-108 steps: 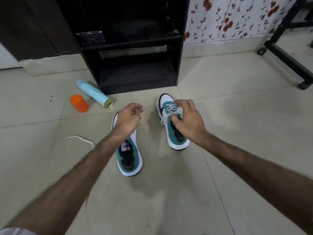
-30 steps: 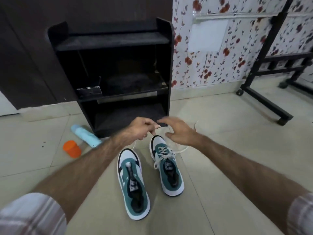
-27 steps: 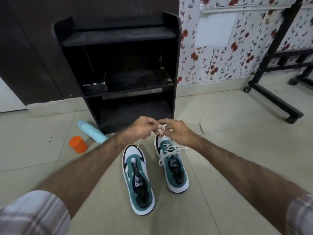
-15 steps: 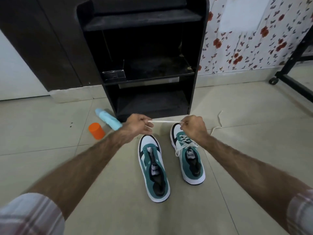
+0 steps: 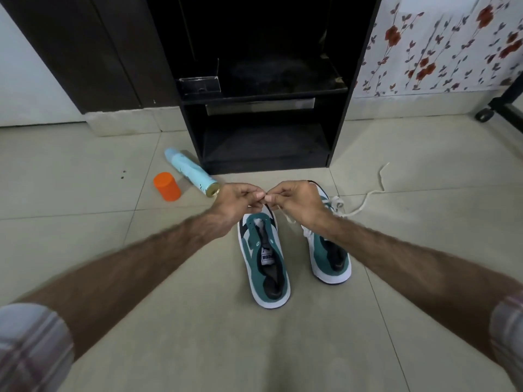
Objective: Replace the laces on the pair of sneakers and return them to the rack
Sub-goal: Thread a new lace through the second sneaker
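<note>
Pinching the white lace between left hand and right hand above the unlaced sneaker; the trailing end could snag the laced sneaker and drag it

Left hand, right hand, seemingly pinching white lace

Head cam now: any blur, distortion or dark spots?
Head view: the sleeves and forearms are blurred at the frame edges; wide-angle bending curves the floor tile lines; the rack interior is nearly black; both hands and the sneakers look reasonably sharp.
</note>
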